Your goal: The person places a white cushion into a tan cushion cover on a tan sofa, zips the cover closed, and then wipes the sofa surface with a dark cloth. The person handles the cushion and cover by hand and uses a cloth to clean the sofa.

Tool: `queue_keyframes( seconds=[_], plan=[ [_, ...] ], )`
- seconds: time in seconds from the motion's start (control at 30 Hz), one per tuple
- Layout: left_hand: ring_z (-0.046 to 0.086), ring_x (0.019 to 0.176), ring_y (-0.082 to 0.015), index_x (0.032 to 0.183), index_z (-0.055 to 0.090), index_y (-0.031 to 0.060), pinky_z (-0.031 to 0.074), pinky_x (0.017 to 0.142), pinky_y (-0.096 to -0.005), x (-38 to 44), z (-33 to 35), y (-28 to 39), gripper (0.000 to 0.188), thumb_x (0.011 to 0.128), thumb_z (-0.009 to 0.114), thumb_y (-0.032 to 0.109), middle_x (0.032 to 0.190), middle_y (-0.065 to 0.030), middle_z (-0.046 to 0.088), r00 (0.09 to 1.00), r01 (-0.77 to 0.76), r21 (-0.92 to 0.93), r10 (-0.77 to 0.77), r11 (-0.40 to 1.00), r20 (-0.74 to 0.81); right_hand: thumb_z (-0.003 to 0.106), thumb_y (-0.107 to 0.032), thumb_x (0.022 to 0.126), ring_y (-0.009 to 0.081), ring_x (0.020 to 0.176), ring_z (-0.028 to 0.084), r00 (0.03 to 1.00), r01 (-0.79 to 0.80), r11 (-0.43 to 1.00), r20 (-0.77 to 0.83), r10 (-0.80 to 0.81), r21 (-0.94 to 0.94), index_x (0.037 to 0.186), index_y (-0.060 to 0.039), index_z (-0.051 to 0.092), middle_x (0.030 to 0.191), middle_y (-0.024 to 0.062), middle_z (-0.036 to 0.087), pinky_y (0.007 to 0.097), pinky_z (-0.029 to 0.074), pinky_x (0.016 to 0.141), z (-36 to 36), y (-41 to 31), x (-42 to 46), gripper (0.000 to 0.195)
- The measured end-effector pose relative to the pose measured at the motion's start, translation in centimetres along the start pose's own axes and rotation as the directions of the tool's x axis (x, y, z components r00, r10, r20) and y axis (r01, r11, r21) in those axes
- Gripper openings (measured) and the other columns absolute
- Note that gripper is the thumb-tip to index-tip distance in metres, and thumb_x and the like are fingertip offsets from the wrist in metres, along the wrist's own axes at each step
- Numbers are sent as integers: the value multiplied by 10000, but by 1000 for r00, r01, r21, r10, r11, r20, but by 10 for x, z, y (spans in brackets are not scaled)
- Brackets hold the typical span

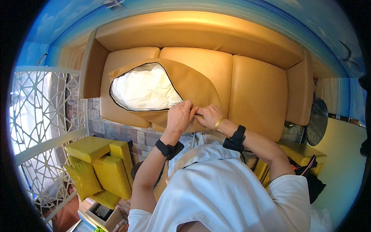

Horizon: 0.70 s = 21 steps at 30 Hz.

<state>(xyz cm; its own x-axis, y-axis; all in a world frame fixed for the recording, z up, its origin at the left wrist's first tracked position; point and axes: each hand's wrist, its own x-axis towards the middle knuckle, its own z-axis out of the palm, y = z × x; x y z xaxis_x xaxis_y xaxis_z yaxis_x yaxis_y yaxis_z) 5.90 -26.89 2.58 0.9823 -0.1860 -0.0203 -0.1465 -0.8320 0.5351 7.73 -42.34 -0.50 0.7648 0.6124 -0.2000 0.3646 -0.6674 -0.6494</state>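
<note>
A tan leather-like cushion cover (pixel 197 78) lies across the left and middle seats of the sofa. Its long dark zipper (pixel 171 81) gapes, and white padding (pixel 142 88) shows inside. My left hand (pixel 181 113) pinches the cover's edge at the right end of the gap. Close beside it, almost touching, my right hand (pixel 210 116) grips the zipper edge just to the right. Whether either hand holds the zipper's slider is hidden by the fingers. Both wrists wear black straps, and gold bangles circle the right one.
The tan sofa (pixel 258 92) stretches across the view, with its backrest at the far side. A yellow armchair (pixel 111 172) and a white lattice screen (pixel 40 110) stand at left. A round dark tabletop (pixel 317 121) and another yellow seat (pixel 301 153) are at right.
</note>
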Motion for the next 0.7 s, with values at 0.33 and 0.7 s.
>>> queue_keyframes(
  seconds=[0.33,0.7],
  plan=[
    [559,594,-332,775,510,40,441,549,-420,-17,-4,5,180,813,586,199,631,-134,568,1000,-25,-63,24,998,-9,560,-252,732,366,633,589,1000,17,1000,-6,-16,17,726,-67,586,657,182,596,463,459,583,2,3,1,187],
    [533,565,-338,705,484,48,403,512,-413,-16,-9,-19,208,822,580,191,591,-148,525,985,130,0,-129,992,-112,570,-307,764,371,631,587,999,25,999,25,-24,-44,728,-72,569,646,180,593,472,448,576,-11,-4,-1,238]
  ],
)
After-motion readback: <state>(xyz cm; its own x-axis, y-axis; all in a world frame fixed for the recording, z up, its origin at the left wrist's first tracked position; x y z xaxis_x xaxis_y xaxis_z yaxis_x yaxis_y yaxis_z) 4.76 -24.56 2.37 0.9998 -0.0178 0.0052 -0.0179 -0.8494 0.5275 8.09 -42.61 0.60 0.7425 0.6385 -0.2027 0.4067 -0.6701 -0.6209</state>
